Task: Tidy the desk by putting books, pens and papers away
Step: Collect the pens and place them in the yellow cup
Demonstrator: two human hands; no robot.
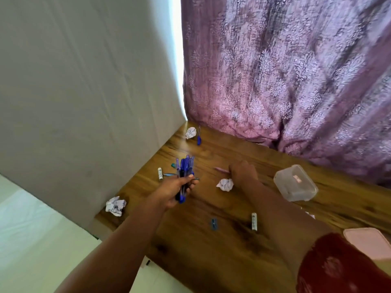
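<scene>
Blue pens [184,174]; brown wood-grain desk [211,250]; purple floral-patterned curtain [285,70].

Left hand [176,188] clenched; right hand [243,173] reaching, fingers curled.

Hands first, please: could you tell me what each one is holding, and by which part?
The left hand grips a bundle of blue pens near their lower ends. The right hand touches a pink pen; its grip cannot be told.

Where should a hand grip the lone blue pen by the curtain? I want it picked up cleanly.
Pinch the blue pen at mid-barrel, from above. It lies flat on the desk, pointing toward the curtain, with a crumpled paper ball close on its left, so approach from the right.
</scene>
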